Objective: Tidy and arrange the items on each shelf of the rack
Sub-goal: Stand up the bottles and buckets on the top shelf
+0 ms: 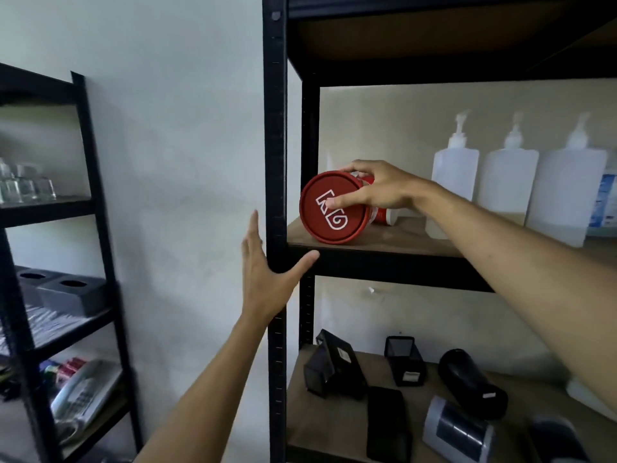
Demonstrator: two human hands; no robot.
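Red can (pixel 334 208) lies on its side at the left front corner of the upper shelf (pixel 394 238), lid facing the camera, white logo on the lid. Right hand (pixel 377 192) grips it: fingers curled over the top edge, thumb pressed on the lid face. Left hand (pixel 267 269) is spread flat, fingers released, thumb hooked across the front post of the rack (pixel 275 128) at shelf level; it holds nothing.

Step in hand, as judged: righting or repositioning the fallen can. Next move likely calls for tipping it upright onto its base and setting it in line with the three pump bottles (pixel 507 185) standing along the back of the same shelf. Risk: the can may roll toward the open front edge if let go while on its side.

Lower shelf (pixel 334 429) carries several dark boxes and devices, loosely scattered, some tipped; not yet arranged. A second black rack (pixel 90 155) stands to the left against a pale wall, holding glass jars, grey trays and a telephone.
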